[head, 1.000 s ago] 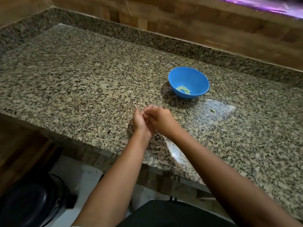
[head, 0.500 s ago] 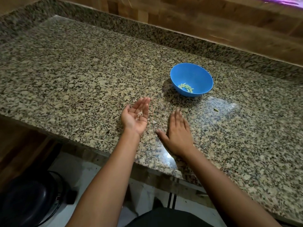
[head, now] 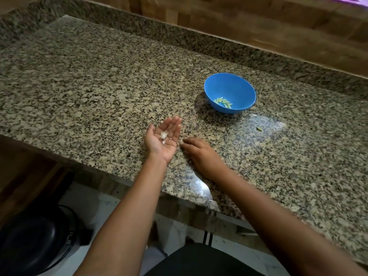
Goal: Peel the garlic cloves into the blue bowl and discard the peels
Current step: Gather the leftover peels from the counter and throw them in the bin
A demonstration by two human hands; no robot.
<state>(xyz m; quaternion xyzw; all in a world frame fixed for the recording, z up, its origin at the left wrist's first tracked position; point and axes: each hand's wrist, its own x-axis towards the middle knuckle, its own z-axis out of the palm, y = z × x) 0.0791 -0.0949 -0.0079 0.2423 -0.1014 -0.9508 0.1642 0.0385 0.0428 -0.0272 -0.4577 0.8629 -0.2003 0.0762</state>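
- Because the left hand lies flat and upturned, merely cupping loose peels, a tilt could scatter them across the counter.
- Whether the right hand pinches anything cannot be told; a sweep might miss scraps.

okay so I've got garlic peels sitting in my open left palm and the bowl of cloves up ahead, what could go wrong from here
1. The peels lie loose on your flat left hand; tilting it could scatter them over the speckled counter, where they'd be hard to spot.
2. One small greenish piece lies outside the blue bowl, easy to forget.
3. Your right hand is blurred beside the palm, so it might knock the peels off.
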